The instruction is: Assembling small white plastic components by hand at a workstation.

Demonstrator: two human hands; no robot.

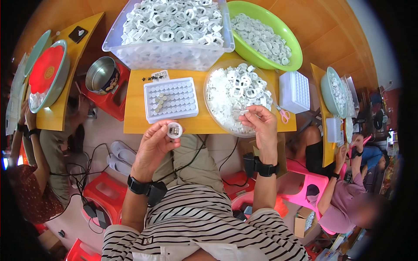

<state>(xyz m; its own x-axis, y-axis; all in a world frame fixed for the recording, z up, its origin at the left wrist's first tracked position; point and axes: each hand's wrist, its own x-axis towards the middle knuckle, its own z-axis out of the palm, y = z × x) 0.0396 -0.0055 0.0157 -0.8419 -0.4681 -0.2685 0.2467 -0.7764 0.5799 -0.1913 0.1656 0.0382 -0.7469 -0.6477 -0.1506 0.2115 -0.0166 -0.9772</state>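
Observation:
My left hand (156,142) pinches a round white plastic part (174,130) with a dark-marked middle, held just off the table's front edge. My right hand (264,126) has a small white piece (244,112) between thumb and fingertips, over the near right side of a clear round bowl (209,103). That bowl is heaped with white round parts (248,87) and small white pieces. Left of it lies a white tray (170,117) with rows of small round pale pieces and a few metallic discs on top. The left hand is just below this tray, apart from it.
A large translucent bin (170,56) full of white parts stands at the back, beside a green basin (297,52). Stacked white trays (294,91) and pink scissors (284,115) lie to the right. Co-workers sit on both sides. Cables (89,163) trail on the floor.

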